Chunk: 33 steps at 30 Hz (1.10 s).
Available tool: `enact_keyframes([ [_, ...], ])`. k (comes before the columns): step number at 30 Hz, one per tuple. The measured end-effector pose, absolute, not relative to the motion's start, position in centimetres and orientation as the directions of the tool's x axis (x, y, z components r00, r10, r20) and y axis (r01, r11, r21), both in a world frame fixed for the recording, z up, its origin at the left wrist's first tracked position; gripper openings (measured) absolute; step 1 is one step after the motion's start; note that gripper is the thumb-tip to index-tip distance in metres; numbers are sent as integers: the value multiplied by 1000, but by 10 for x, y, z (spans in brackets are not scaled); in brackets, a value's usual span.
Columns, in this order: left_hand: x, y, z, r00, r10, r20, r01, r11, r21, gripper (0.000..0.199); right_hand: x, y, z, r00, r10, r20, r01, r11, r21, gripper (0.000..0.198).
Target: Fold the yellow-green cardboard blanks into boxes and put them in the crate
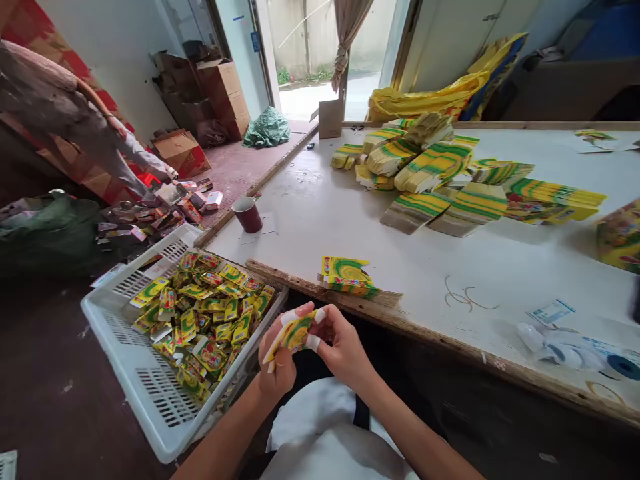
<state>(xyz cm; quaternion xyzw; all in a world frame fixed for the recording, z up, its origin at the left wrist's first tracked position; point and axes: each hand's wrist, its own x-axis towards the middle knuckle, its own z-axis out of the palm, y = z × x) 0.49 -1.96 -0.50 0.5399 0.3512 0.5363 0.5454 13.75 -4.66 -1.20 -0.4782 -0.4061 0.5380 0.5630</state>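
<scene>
1. Left hand (278, 363) and right hand (339, 345) both pinch one small yellow-green carton (293, 334), fingers closed on it, held above the lap just in front of the table edge.
2. Taped fingertips (313, 343) show on the right hand.
3. Small stack of flat cartons (350, 277) lies on the white table (430, 267), just beyond the hands.
4. White plastic crate (150, 393) to the left holds many folded cartons.
5. Dark red cup (248, 215) near the table's left edge.
6. Big piles of flat cartons (440, 180) farther back.
</scene>
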Motion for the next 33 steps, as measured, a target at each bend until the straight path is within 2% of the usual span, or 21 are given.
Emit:
enact_keyframes([
  [3,9,-22,-7,169,961,218,-219,-179,959,67,141,-48,-14,73,996,-50,-215,-34,-976,30],
  [7,17,-19,-8,91,987,133,-235,-109,966,73,146,-47,-15,18,999,-45,-242,-40,-969,30],
  [12,26,-14,-8,95,995,-15,-209,34,977,82,150,-46,-19,4,999,-33,-265,-31,-964,29],
  [16,30,-12,-15,45,997,-65,-267,75,961,75,156,-43,-22,36,999,6,-195,13,-981,23],
  [20,39,-6,-16,66,986,-154,-457,167,873,62,160,-37,-23,48,999,-2,-177,7,-984,17],
  [25,62,11,-1,102,938,-331,-685,308,660,63,158,-36,-26,89,992,-93,-276,-66,-959,20],
  [27,73,16,6,99,938,-332,-747,290,598,60,159,-38,-25,106,993,-55,-210,-32,-977,16],
  [30,84,20,14,81,952,-294,-791,241,562,55,163,-42,-20,129,986,107,2,108,-994,6],
  [33,89,22,18,25,952,-304,-792,204,575,54,174,-41,-13,18,972,234,169,228,-959,5],
])
